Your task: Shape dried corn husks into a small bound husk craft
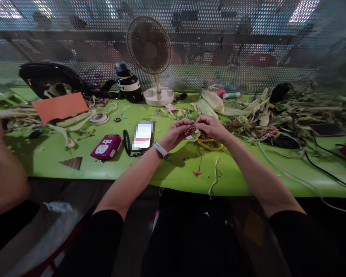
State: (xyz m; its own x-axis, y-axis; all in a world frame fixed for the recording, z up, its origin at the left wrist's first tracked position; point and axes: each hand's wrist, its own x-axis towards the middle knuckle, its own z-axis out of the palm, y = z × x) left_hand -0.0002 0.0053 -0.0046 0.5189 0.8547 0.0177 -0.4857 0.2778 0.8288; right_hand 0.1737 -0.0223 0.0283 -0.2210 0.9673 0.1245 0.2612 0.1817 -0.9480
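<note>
A small pale leaf piece (194,132) sits above the green table (167,169), pinched between both hands: the left hand (177,132) and right hand (212,127) each close fingertips on it. Yellow-handled scissors (210,145) lie just beneath; a phone (142,135) rests left.

The counter (75,154) has a smooth, faintly glossy lime-green surface, and over its far right side lie dry, fibrous, matt leaf strips (291,111), pale straw and green in colour. Between the bare hands (198,129) sits a small piece of the same papery leaf (195,132), just above a loop of glossy yellow plastic (210,145). At the far left lie a matt orange paper sheet (60,107) and a shiny black helmet (46,77); the fan (150,46) behind is smooth cream plastic, and the wall beyond is perforated metal mesh (248,38).
</note>
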